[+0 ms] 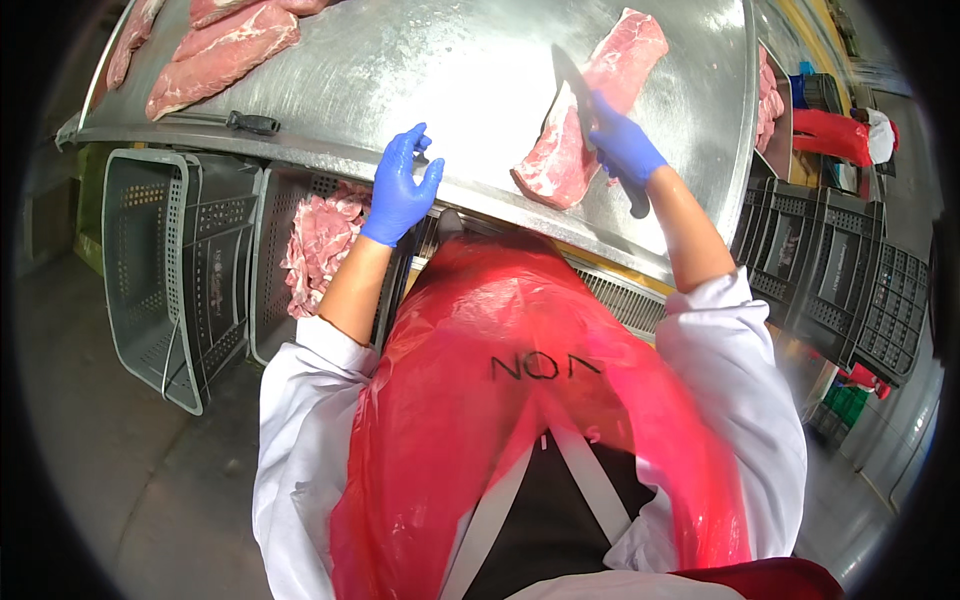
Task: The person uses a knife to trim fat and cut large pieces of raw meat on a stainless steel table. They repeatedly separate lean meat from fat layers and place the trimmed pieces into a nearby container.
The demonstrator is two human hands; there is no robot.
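Observation:
A long pale-pink slab of raw meat (625,60) lies on the steel table in front of me, toward the right. My right hand (622,142), in a blue glove, is closed round a knife (568,68). Its blade points away from me and to the left along the slab, and the butt of its dark handle sticks out below the hand. Whether the blade touches the meat I cannot tell. My left hand (402,190), also gloved in blue, hovers at the table's near edge with fingers apart and nothing in it, beside a crate of meat trimmings (322,240).
More meat pieces (225,60) lie at the table's far left, near a black-handled tool (252,123). The steel table (430,80) has a raised near edge. A grey perforated crate (150,260) stands at left; black crates (840,270) and a bin of meat (768,100) are at right.

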